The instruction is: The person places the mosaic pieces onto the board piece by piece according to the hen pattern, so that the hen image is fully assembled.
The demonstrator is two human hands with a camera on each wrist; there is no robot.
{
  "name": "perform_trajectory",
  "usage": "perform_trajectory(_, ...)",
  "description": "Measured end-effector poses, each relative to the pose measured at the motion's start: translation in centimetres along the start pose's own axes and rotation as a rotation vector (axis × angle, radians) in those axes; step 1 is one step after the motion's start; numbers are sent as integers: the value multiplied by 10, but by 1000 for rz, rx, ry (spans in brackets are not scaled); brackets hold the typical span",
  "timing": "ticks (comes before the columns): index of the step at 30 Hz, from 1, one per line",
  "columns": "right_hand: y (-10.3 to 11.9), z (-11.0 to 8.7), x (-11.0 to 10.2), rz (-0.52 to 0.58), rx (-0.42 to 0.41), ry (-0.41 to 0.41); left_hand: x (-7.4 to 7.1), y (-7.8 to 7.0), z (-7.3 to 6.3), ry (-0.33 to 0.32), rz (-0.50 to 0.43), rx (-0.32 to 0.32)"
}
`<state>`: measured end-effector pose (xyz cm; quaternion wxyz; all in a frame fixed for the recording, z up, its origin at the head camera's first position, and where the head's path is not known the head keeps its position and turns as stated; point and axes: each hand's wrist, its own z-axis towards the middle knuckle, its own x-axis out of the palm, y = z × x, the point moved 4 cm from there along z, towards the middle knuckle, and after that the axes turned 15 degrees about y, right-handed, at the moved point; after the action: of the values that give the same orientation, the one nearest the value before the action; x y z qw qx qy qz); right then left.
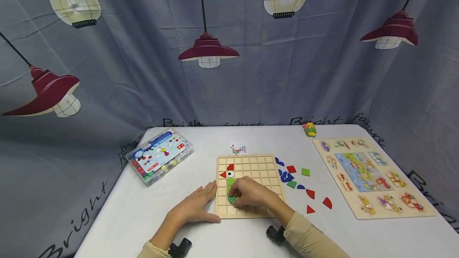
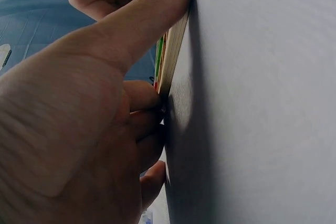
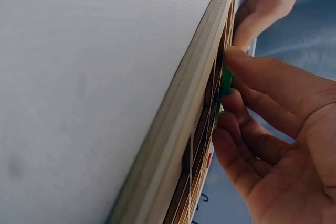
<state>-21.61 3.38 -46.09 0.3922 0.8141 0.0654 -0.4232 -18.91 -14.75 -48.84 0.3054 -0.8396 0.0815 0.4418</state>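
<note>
A wooden grid board (image 1: 251, 162) lies on the table, with a column of pieces near its left side: a red quarter circle (image 1: 230, 167), a red triangle (image 1: 223, 174), a white disc with a black dot (image 1: 230, 174) and light green squares (image 1: 230, 181). At the lower end of that column, my right hand (image 1: 249, 191) pinches a dark green rounded piece (image 3: 226, 81) between thumb and fingers, close on the board's surface. My left hand (image 1: 195, 204) rests flat beside the board, thumb and fingertips at its left edge, fingers extended.
Loose blue, red and green pieces (image 1: 310, 193) are scattered right of the board. Behind it lies a small pattern card (image 1: 238, 148). A clear box of colourful beads (image 1: 161, 155) stands back left, a wooden picture puzzle (image 1: 371, 178) right, and a small toy figure (image 1: 309, 129) at the far edge.
</note>
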Motion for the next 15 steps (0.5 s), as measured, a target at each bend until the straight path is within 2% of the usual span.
perform_trajectory(15,-3,0,1,-14,-1,-17,0,-1,-2,-1,15,-2)
